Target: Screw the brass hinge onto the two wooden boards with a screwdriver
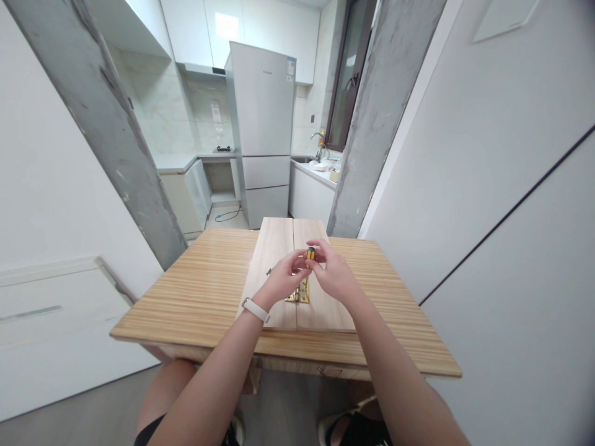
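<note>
A short screwdriver (310, 254) with a yellow and black handle stands roughly upright between my hands. My right hand (333, 274) grips its handle with thumb and fingers. The fingers of my left hand (284, 277) close in on the screwdriver from the other side, their exact contact partly hidden. Below them, a brass-coloured hinge (304, 293) lies across the seam between two pale wooden boards (272, 241). My left hand covers part of the hinge. The screwdriver's tip points down towards the hinge; whether it sits in a screw I cannot tell.
The boards rest on a striped wooden table (209, 272). A small dark metal piece (268, 271) lies left of my left hand. White panels flank the table. Beyond stand a grey refrigerator (264, 105) and a sink counter with a faucet (318, 142).
</note>
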{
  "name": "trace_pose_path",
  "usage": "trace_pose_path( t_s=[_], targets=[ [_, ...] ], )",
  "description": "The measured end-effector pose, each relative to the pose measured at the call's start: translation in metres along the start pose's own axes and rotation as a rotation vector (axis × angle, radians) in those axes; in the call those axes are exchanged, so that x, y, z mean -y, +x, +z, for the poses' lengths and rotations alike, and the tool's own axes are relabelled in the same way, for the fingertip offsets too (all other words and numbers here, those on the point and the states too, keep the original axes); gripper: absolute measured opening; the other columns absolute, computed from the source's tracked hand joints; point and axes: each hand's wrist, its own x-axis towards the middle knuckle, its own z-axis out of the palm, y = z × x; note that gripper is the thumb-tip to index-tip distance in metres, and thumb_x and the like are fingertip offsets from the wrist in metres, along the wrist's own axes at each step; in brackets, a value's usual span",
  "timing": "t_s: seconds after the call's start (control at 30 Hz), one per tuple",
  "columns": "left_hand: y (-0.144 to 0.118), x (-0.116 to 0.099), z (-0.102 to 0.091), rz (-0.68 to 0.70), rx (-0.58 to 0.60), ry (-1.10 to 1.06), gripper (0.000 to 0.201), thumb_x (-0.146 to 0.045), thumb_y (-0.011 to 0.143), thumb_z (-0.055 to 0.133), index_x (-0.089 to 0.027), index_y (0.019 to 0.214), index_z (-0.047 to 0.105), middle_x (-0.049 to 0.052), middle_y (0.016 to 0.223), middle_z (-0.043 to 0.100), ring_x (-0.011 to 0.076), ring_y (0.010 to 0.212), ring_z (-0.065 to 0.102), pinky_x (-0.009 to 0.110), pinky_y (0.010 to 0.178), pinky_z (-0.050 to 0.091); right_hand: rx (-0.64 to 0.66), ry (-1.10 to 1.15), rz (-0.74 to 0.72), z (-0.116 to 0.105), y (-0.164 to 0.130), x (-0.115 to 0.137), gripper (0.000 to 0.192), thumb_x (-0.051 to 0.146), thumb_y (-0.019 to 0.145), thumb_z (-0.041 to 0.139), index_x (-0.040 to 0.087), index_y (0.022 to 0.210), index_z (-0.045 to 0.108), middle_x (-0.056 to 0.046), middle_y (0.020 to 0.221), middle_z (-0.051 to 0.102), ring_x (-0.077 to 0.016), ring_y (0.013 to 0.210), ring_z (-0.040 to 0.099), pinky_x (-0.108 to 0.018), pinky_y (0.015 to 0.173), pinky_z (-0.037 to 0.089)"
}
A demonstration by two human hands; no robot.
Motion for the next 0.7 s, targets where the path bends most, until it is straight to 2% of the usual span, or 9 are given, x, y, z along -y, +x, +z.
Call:
trace_pose_path(
  t_s=[0.1, 0.17, 0.27, 0.33, 0.43, 0.53, 0.63, 0.7],
  targets=[
    [0.000, 0.002, -0.001, -0.032, -0.001, -0.038, 0.044, -0.016, 0.090, 0.067, -0.019, 0.133, 0.057, 0.013, 0.113, 0.077, 0.0230, 0.107, 0.073, 0.035, 0.094, 0.055, 0.027, 0.037, -0.031, -0.003, 0.001, -0.002, 0.030, 0.016, 0.093, 0.053, 0.025, 0.121, 0.059, -0.004, 0.107, 0.074, -0.0211, 0.097, 0.071, -0.039, 0.089, 0.055],
    [0.000, 0.003, -0.001, -0.042, -0.021, -0.023, 0.047, -0.016, 0.090, 0.068, -0.019, 0.135, 0.055, 0.011, 0.108, 0.078, 0.0229, 0.104, 0.074, 0.035, 0.092, 0.056, 0.050, 0.072, -0.051, -0.002, 0.000, -0.004, 0.030, 0.016, 0.093, 0.051, 0.025, 0.121, 0.059, -0.006, 0.115, 0.072, -0.0210, 0.103, 0.069, -0.039, 0.092, 0.055],
    [-0.001, 0.002, 0.001, -0.019, -0.072, 0.031, 0.048, -0.020, 0.089, 0.069, -0.019, 0.136, 0.055, 0.009, 0.104, 0.076, 0.0205, 0.098, 0.073, 0.032, 0.087, 0.056, -0.013, 0.099, -0.037, 0.002, -0.003, -0.004, 0.035, 0.022, 0.091, 0.060, 0.024, 0.126, 0.059, -0.009, 0.127, 0.067, -0.0224, 0.110, 0.067, -0.040, 0.094, 0.055],
    [-0.001, 0.002, 0.002, 0.010, -0.105, 0.118, 0.035, -0.022, 0.089, 0.069, -0.018, 0.123, 0.062, 0.007, 0.101, 0.074, 0.0176, 0.090, 0.071, 0.028, 0.081, 0.055, -0.141, 0.048, -0.006, 0.005, -0.005, -0.003, 0.040, 0.029, 0.087, 0.070, 0.022, 0.124, 0.060, -0.011, 0.123, 0.068, -0.0240, 0.106, 0.067, -0.040, 0.089, 0.056],
    [0.000, -0.001, 0.006, 0.053, -0.144, 0.271, 0.009, -0.021, 0.087, 0.068, -0.017, 0.094, 0.065, 0.003, 0.088, 0.069, 0.0138, 0.078, 0.064, 0.024, 0.071, 0.050, -0.267, -0.101, -0.011, 0.010, -0.008, 0.000, 0.030, 0.037, 0.085, 0.074, 0.021, 0.108, 0.064, -0.008, 0.105, 0.070, -0.0243, 0.094, 0.067, -0.039, 0.082, 0.055],
    [0.001, -0.004, 0.010, 0.067, -0.191, 0.357, 0.010, -0.017, 0.083, 0.068, -0.018, 0.081, 0.058, -0.001, 0.077, 0.062, 0.0123, 0.072, 0.059, 0.023, 0.066, 0.046, -0.286, -0.217, -0.021, 0.014, -0.008, 0.002, 0.022, 0.038, 0.086, 0.074, 0.021, 0.097, 0.066, -0.005, 0.093, 0.070, -0.0225, 0.082, 0.065, -0.038, 0.078, 0.053],
    [0.001, -0.005, 0.013, 0.038, -0.198, 0.376, 0.012, -0.017, 0.080, 0.070, -0.018, 0.082, 0.058, -0.001, 0.079, 0.063, 0.0130, 0.073, 0.061, 0.023, 0.065, 0.047, -0.269, -0.233, -0.025, 0.014, -0.007, 0.002, 0.019, 0.033, 0.089, 0.071, 0.022, 0.103, 0.069, -0.006, 0.096, 0.073, -0.0227, 0.082, 0.067, -0.038, 0.078, 0.053],
    [0.001, -0.004, 0.012, 0.023, -0.160, 0.314, 0.015, -0.017, 0.082, 0.070, -0.019, 0.095, 0.063, 0.003, 0.092, 0.070, 0.0149, 0.081, 0.066, 0.024, 0.069, 0.050, -0.230, -0.198, -0.036, 0.012, -0.006, 0.001, 0.024, 0.028, 0.091, 0.067, 0.023, 0.113, 0.070, -0.008, 0.107, 0.075, -0.0237, 0.088, 0.069, -0.039, 0.083, 0.054]
  ],
)
